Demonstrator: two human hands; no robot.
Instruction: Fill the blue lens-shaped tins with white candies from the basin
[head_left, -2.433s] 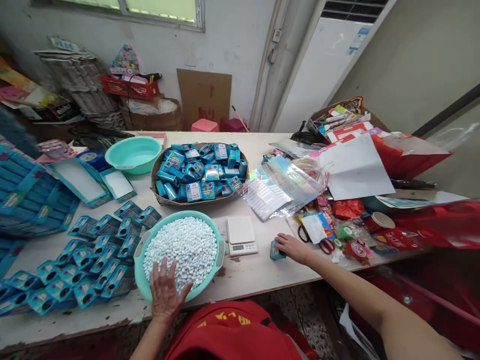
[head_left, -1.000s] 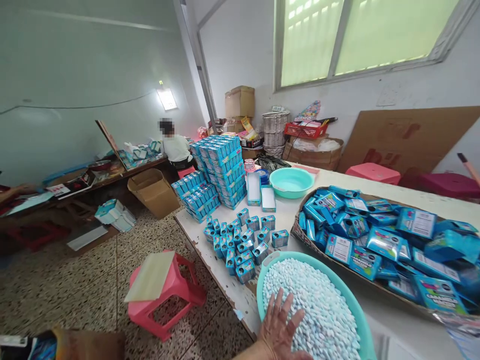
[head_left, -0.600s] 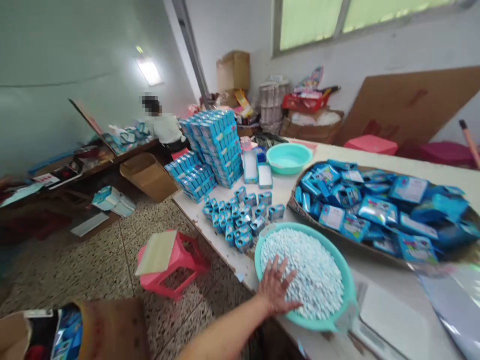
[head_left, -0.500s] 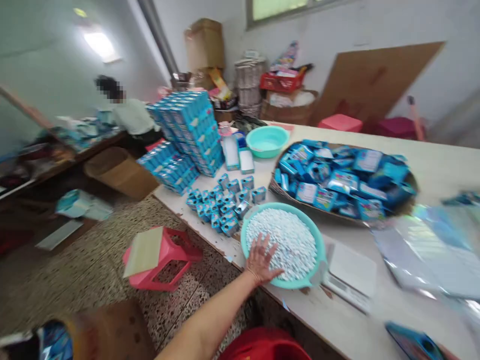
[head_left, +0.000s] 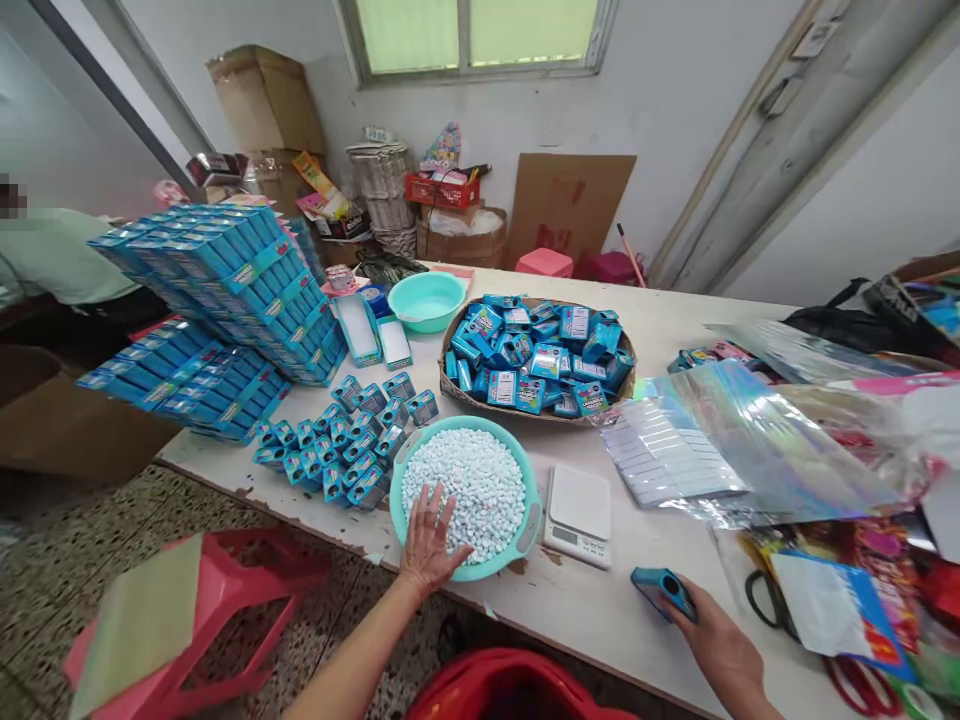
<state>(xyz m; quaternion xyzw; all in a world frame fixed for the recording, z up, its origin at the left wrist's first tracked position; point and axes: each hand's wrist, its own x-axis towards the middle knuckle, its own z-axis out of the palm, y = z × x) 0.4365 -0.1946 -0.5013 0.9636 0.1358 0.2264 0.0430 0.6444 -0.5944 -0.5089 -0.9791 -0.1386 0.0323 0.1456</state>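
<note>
My left hand (head_left: 429,539) lies flat, fingers spread, on the white candies (head_left: 472,485) in a teal basin (head_left: 529,525) at the table's near edge. Over the table at the lower right, my right hand (head_left: 712,640) grips a small blue box (head_left: 660,589) with a round hole in its side. A white digital scale (head_left: 577,502) sits between the two hands. Several small blue boxes (head_left: 341,447) stand in rows left of the basin. Behind it, a woven tray (head_left: 628,352) holds a heap of filled blue boxes (head_left: 534,355).
Stacks of blue cartons (head_left: 225,275) fill the table's left end, with an empty teal bowl (head_left: 427,299) behind. Shiny plastic bags (head_left: 720,440) and scissors (head_left: 840,665) clutter the right. A pink stool (head_left: 225,590) stands on the floor at left. Another person (head_left: 45,255) works at far left.
The view has swung back from the left side of the room toward the table. My left hand has stayed on the candies. My right hand, holding the small blue box, has come back into view.
</note>
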